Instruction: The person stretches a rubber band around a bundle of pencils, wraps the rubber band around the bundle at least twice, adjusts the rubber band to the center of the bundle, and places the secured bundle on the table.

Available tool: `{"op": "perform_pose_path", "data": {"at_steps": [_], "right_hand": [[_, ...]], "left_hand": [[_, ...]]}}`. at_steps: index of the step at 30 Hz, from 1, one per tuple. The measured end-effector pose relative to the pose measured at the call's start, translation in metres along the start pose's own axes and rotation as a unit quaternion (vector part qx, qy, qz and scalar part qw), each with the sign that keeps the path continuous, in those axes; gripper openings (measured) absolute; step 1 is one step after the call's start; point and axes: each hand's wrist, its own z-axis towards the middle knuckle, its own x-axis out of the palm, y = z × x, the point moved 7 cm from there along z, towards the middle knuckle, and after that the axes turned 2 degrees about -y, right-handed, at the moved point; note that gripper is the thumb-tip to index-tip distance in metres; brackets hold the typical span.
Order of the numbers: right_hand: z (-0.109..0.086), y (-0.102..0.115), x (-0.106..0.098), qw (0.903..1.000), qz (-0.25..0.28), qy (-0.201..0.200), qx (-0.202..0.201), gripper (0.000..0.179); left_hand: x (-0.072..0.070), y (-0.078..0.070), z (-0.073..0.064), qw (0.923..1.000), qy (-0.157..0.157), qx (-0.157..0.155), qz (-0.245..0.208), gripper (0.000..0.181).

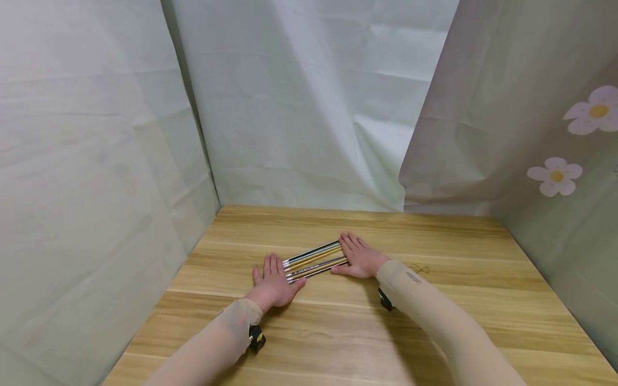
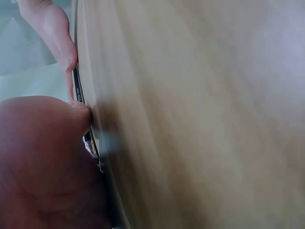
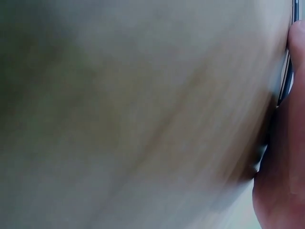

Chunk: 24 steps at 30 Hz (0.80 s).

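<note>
Squaring up a handful of pencils (image 1: 314, 257) looks like the work in hand, and by my judgement it is partly done. The pencils lie on the wooden table (image 1: 338, 335), a little below the centre of the frame, slanting from lower left to upper right. They are side by side, with the capped ends all toward the left, so pointing them one way seems finished. Left over is a narrow gap between the upper group and the lower group; the row is not yet one tight bunch.

The left hand (image 1: 273, 287) lies at the capped ends, fingers straight and somewhat spread, thumb reaching out along the lower edge. At the other end the right hand (image 1: 359, 258) has straight fingers set fairly close, its thumb held apart toward the lower left. Neither seems to pinch anything; the wrist views are too blurred to tell how firmly they press. Right of centre, beyond the right sleeve (image 1: 434, 305), a thin looped band (image 1: 419, 268) lies apart, not around the pencils.
</note>
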Motion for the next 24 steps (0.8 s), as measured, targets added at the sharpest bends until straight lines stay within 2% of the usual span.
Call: {"op": "perform_pose_path", "data": {"at_steps": [6,12,17,24], "right_hand": [[-0.006,0.001,0.004,0.9998,0.017,-0.002,0.007,0.105],[-0.014,-0.003,0.019,0.9985,0.035,-0.028,0.032,0.110],[-0.032,0.004,0.023,0.9952,0.061,-0.044,0.062,0.111],[-0.062,0.022,0.013,0.9916,0.076,-0.058,0.087,0.104]], "left_hand": [[0.001,0.002,0.004,0.9996,0.015,0.011,0.020,0.109],[-0.005,-0.001,0.005,0.9989,0.027,0.036,0.011,0.106],[-0.010,-0.003,0.008,0.9969,0.029,0.074,0.006,0.105],[-0.018,-0.013,0.006,0.9928,0.033,0.115,0.008,0.100]]}}
